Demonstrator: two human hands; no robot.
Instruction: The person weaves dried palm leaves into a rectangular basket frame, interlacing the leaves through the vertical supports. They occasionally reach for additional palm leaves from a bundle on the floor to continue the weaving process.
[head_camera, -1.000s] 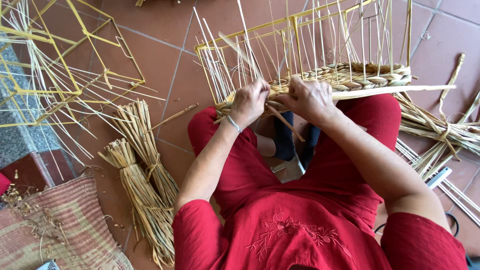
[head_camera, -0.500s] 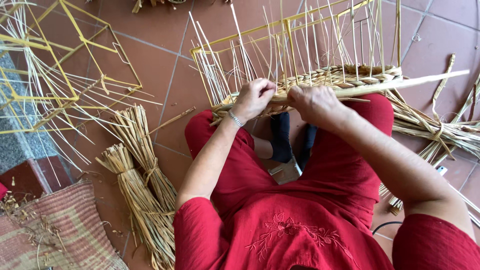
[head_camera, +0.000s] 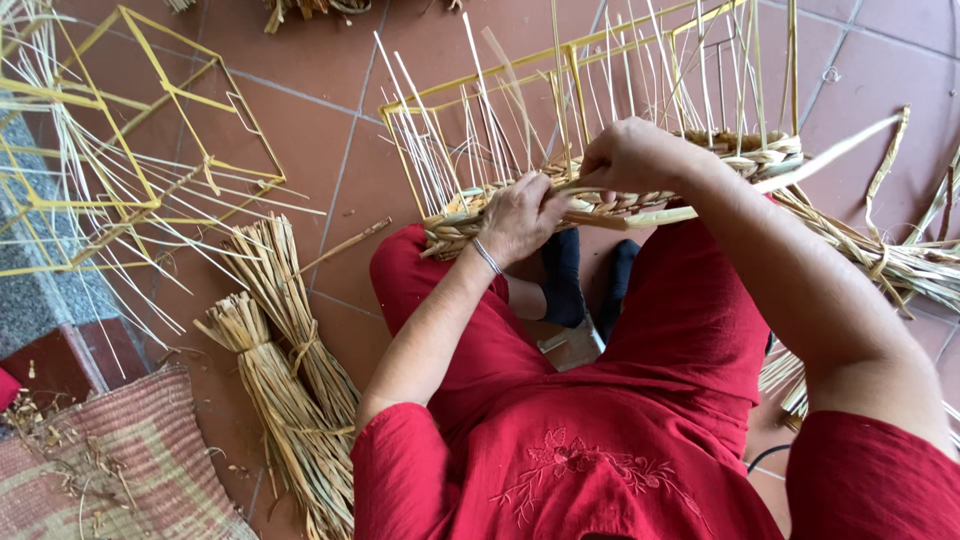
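While both hands work at the woven rim, everything below is placed relative to the basket.

Basket: half-woven basket (head_camera: 600, 150) on a yellow wire frame, lying over the person's knees, thin upright stakes sticking out, braided straw band along the near edge.
Left hand: left hand (head_camera: 520, 215) curled over the left part of the braided band (head_camera: 460, 228), fingers bent and pressing on the weave (thin bracelet on the wrist); whether it pinches a single strand, cannot tell.
Right hand: right hand (head_camera: 635, 155) closed around a long flat straw strand (head_camera: 830, 155), at the middle of the basket's near edge; strand runs out to the right, past the basket's end.
Legs: red trousers (head_camera: 690, 320) under the basket, dark socks (head_camera: 565, 275) just below the band.
Small tool: pale metal piece (head_camera: 570, 345) on the floor between the legs, below the basket (kind unclear).
Straw bundles: two tied bundles (head_camera: 285, 350) on the floor, left of and below the basket.
Spare frame: second yellow wire frame (head_camera: 130, 160) with loose stakes, well left of the basket.
Loose straw: pile of strands (head_camera: 900, 265) right of the basket.
Mat: woven mat (head_camera: 120, 460) far lower left of the basket.
Floor: red-brown tiles (head_camera: 330, 130).
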